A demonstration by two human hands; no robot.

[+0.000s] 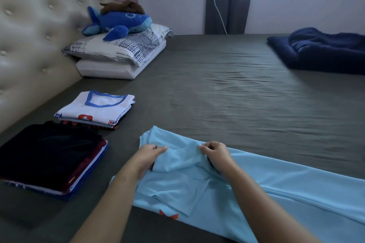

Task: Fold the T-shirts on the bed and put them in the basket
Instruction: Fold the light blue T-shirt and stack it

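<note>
A light blue T-shirt [286, 189] lies spread across the near part of the grey bed [227, 89], its body running off to the right. My left hand [149, 157] pinches the cloth at its upper left end. My right hand [216, 154] grips a raised fold of the same shirt just to the right, fingers curled. Two stacks of folded shirts sit to the left: one topped by a dark shirt [49, 156], one topped by a white shirt with a blue collar [96, 108]. No basket is in view.
Two pillows [118, 55] with a blue plush whale [120, 21] lie against the padded headboard [29, 45] at the far left. A dark blue blanket [324, 51] is bunched at the far right. A curtain hangs by the window.
</note>
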